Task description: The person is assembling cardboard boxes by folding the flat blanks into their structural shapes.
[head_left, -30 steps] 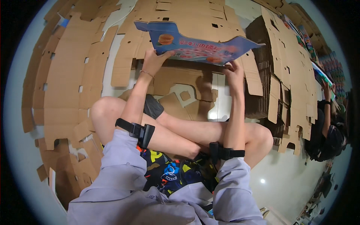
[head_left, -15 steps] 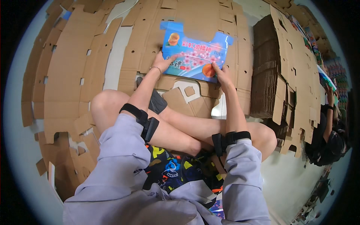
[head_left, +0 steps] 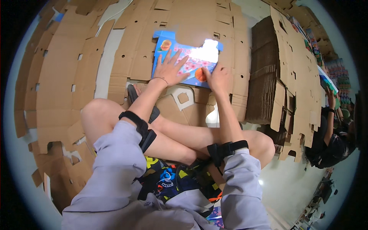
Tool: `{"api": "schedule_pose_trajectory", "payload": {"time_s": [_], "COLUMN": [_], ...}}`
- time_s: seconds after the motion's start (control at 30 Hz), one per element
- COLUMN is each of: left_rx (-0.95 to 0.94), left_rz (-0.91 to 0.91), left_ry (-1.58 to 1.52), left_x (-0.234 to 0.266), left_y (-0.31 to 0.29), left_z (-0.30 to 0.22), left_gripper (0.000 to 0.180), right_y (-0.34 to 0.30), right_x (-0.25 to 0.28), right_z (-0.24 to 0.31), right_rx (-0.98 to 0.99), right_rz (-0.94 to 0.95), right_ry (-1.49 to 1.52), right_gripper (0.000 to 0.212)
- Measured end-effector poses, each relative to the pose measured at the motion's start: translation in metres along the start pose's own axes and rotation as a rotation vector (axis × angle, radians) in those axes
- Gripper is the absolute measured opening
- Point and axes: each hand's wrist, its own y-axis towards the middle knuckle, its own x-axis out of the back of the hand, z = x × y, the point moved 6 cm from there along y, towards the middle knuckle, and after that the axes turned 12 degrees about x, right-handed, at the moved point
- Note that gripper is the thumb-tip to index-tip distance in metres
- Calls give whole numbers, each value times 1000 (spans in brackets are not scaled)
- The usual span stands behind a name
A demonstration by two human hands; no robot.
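Note:
In front of my crossed legs a blue printed carton panel (head_left: pixel 184 69), with pink blossoms and fruit pictures, lies on brown cardboard. A notch is cut into its far edge, and bright glare covers its far right part. My left hand (head_left: pixel 168 71) rests flat on the panel's left half, fingers spread. At the right edge my right hand (head_left: pixel 217 78) grips the panel, thumb on top and fingers bent at the side; the fingertips are partly hidden.
A tall stack of flat brown cardboard (head_left: pixel 262 73) stands to the right. More cut cardboard sheets (head_left: pixel 67 69) cover the left side. At the far right another person (head_left: pixel 333 142) in dark clothing holds a printed panel (head_left: pixel 327 80).
The blue panel has come down flat and shifted slightly left in view. My left hand has gone from holding its left edge to lying spread on top. My right hand stays at the right edge.

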Motion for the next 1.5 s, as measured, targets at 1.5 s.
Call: {"api": "schedule_pose_trajectory", "payload": {"time_s": [1.5], "left_rx": [155], "left_rz": [107], "left_ry": [-14], "left_x": [-24], "left_y": [14], "left_z": [33], "left_gripper": [58], "right_y": [-17], "right_x": [14], "right_z": [15], "right_rx": [593], "right_rz": [-58], "right_ry": [-178], "right_gripper": [71]}}
